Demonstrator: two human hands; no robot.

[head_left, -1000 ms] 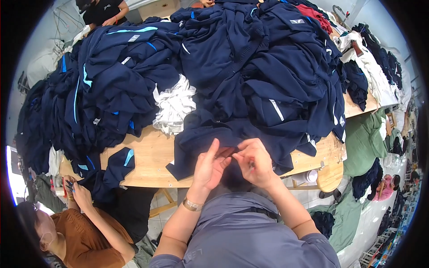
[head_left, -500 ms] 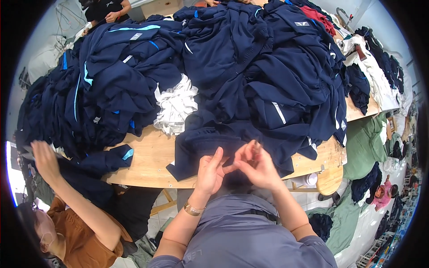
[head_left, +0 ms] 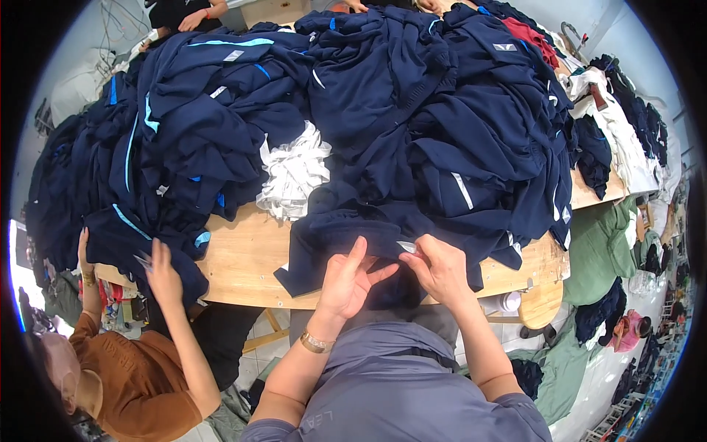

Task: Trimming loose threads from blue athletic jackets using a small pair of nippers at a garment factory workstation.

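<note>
My right hand (head_left: 445, 269) is closed round a small pair of thread snips (head_left: 406, 247), its pale pointed blades showing past the fingertips toward the left. Facing it, my left hand (head_left: 347, 286) has the thumb raised and the fingers apart, with nothing visible in it. Both hands are over the near edge of a dark navy garment (head_left: 346, 241), which has a gathered band and lies at the table's front edge. Part of this garment hangs below the edge, partly hidden behind my hands.
Navy garments (head_left: 368, 103) are heaped across the wooden table (head_left: 243, 250), with a bundle of white strips (head_left: 296, 173) among them. At left, a co-worker in a brown shirt (head_left: 140, 372) handles a navy piece. A round wooden stool (head_left: 541, 303) stands at right, near green cloth (head_left: 600, 243).
My right hand has turned, and the snips' blades now show. My left hand has barely moved. The co-worker at left has drawn a navy piece up between both hands.
</note>
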